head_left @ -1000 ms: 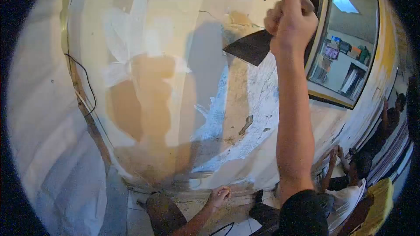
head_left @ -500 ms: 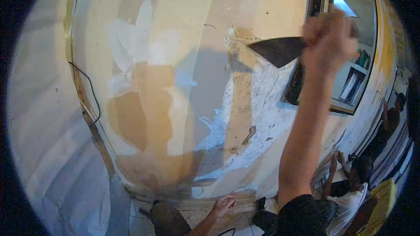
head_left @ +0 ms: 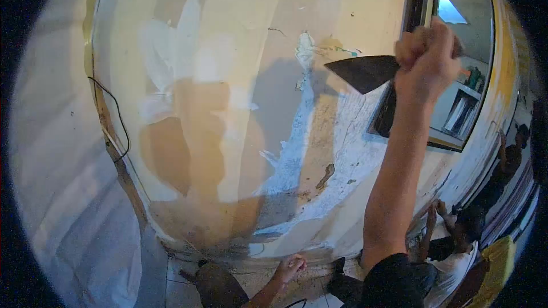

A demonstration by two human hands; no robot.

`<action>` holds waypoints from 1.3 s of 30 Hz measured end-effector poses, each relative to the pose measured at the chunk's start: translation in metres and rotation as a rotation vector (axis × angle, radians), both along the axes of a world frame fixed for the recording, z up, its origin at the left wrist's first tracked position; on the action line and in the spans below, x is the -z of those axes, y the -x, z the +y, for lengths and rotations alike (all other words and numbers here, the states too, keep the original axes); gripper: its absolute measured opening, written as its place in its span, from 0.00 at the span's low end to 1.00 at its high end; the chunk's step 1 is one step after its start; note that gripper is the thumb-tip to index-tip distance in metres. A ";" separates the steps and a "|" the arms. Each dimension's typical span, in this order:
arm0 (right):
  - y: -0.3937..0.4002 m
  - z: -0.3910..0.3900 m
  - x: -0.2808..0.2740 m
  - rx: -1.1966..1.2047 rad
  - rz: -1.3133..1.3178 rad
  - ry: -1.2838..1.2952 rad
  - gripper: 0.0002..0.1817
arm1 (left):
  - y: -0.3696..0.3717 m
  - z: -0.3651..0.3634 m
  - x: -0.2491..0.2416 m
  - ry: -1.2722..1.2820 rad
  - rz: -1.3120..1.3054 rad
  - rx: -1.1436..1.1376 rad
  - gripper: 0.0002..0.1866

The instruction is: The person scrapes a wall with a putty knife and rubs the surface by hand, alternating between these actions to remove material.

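My right hand (head_left: 427, 60) is raised at the right, its fingers wrapped round a scraper. The scraper's dark, flat, flared blade (head_left: 363, 72) points left, close over a peeling patch of the wall (head_left: 268, 0). Loose, pale paint (head_left: 306, 51) curls at the top of this patch, left of the blade tip. Low in the view my left hand (head_left: 291, 266) is curled closed above my knee (head_left: 220, 288); no object shows in it.
A dark-framed window (head_left: 463, 142) stands behind my right hand. Light sheeting (head_left: 74, 194) hangs at the left, beside a black cable (head_left: 121, 115). At the lower right sits a person in a white shirt (head_left: 454, 276); another person (head_left: 508, 165) reaches to the wall farther back.
My right hand and the scraper have shifted slightly down. Loose paint now shows along the top of the peeling patch. My left hand stays low, still curled.
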State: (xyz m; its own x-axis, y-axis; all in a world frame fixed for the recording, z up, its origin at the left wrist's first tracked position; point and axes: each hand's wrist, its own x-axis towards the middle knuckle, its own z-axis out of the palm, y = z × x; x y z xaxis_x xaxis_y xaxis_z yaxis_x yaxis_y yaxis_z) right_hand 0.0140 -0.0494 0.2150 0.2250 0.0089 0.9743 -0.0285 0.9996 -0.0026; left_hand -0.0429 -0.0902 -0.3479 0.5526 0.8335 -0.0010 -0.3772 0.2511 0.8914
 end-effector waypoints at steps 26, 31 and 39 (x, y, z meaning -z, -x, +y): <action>0.015 0.018 0.018 0.053 -0.041 0.103 0.15 | -0.003 0.000 -0.003 0.013 -0.194 0.006 0.06; 0.036 0.048 0.142 0.444 -0.374 0.491 0.16 | -0.031 0.035 0.107 -0.031 -0.121 0.124 0.10; -0.052 -0.068 0.533 0.525 -0.735 1.531 0.21 | 0.022 0.018 0.160 -0.639 0.940 0.508 0.17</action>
State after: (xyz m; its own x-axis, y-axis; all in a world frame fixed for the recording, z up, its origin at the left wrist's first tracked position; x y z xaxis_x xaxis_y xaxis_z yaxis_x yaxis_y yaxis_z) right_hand 0.0656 -0.1175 -0.3182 0.0659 0.9962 0.0562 0.6988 -0.0059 -0.7153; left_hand -0.0646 -0.0726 -0.5074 0.8170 0.5224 -0.2442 0.4860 -0.3960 0.7791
